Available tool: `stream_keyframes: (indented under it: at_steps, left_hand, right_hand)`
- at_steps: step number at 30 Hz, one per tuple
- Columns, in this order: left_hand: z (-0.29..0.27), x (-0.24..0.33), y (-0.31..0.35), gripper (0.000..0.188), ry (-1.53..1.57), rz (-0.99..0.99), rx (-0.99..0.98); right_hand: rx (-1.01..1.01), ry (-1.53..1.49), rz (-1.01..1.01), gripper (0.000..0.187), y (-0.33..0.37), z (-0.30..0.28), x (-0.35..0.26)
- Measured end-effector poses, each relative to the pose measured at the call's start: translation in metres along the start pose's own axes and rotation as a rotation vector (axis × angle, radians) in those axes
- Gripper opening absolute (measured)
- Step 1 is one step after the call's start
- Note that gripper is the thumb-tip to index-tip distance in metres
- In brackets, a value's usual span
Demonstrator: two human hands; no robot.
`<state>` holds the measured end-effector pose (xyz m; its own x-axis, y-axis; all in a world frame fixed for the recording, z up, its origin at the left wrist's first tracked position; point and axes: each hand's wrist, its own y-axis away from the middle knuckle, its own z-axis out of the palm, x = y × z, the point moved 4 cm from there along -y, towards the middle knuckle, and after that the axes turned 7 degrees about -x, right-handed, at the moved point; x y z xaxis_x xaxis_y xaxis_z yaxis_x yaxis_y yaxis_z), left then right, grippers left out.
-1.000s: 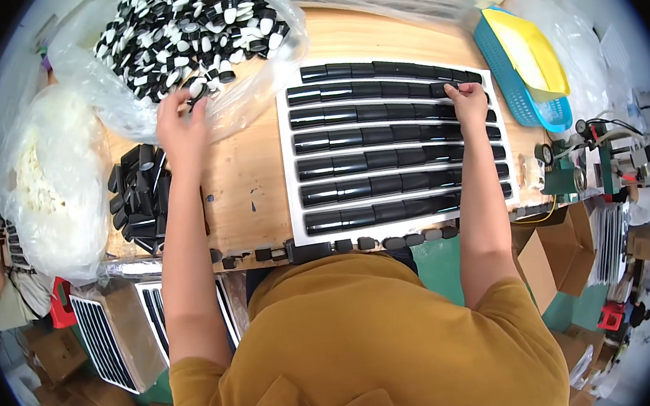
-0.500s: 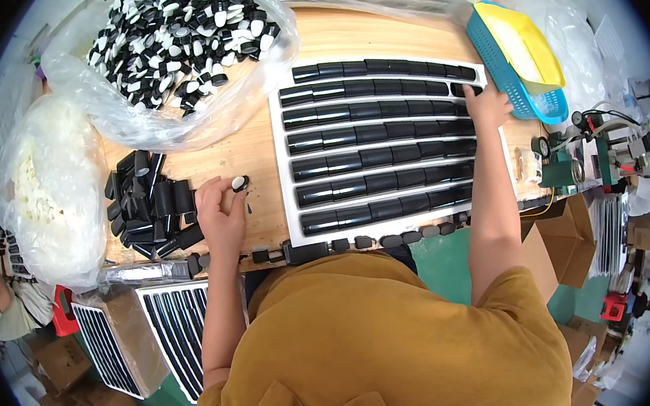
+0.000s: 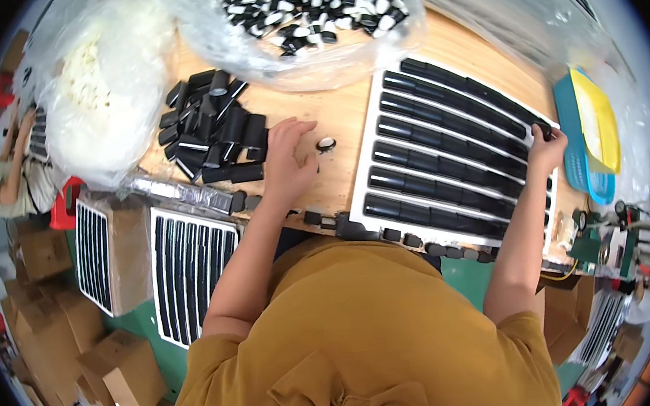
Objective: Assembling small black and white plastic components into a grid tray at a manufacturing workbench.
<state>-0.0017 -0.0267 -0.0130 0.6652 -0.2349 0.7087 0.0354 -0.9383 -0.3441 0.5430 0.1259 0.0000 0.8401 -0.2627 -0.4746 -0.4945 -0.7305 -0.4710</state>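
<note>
My left hand (image 3: 290, 159) is open over the wooden table, fingers apart and holding nothing. Just right of its fingertips lies a small round black cap (image 3: 325, 145) with a white insert. Beside that hand, to the left, is a loose pile of black tubes (image 3: 214, 127). My right hand (image 3: 548, 151) is closed at the right edge of a white tray (image 3: 368, 126), pinching a short black tube (image 3: 541, 130) near the end of a row. Several rows of black tubes (image 3: 442, 127) lie end to end in the tray. The pinched tube is partly hidden by the fingers.
A clear plastic bag (image 3: 282, 71) at the back holds many black and white caps. Another bag (image 3: 100, 107) with pale pieces stands left. A blue basket (image 3: 573, 139) with a yellow tray (image 3: 600, 121) is at right. Filled trays (image 3: 192, 269) stand below the table, left.
The view has turned, so the table's contents appear shifted right and tilted. My left fingers have spread and come away from the small cap. My right hand remains at the tray's right edge.
</note>
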Motion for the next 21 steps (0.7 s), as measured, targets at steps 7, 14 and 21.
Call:
stream_keyframes:
  at_steps: [7, 14, 21]
  left_hand:
    - [-0.015, -0.018, 0.011, 0.040, 0.226, -0.064, 0.300]
    - [-0.018, -0.015, 0.014, 0.034, 0.308, -0.070, 0.363]
    - [-0.014, -0.020, 0.013, 0.032, 0.312, -0.061, 0.336]
  right_hand:
    - [-0.879, -0.545, -0.499, 0.031, 0.161, -0.045, -0.277]
    - [-0.985, -0.622, -1.048, 0.027, 0.243, -0.017, -0.336]
    - [-1.041, -0.574, -1.086, 0.024, 0.256, 0.006, -0.336]
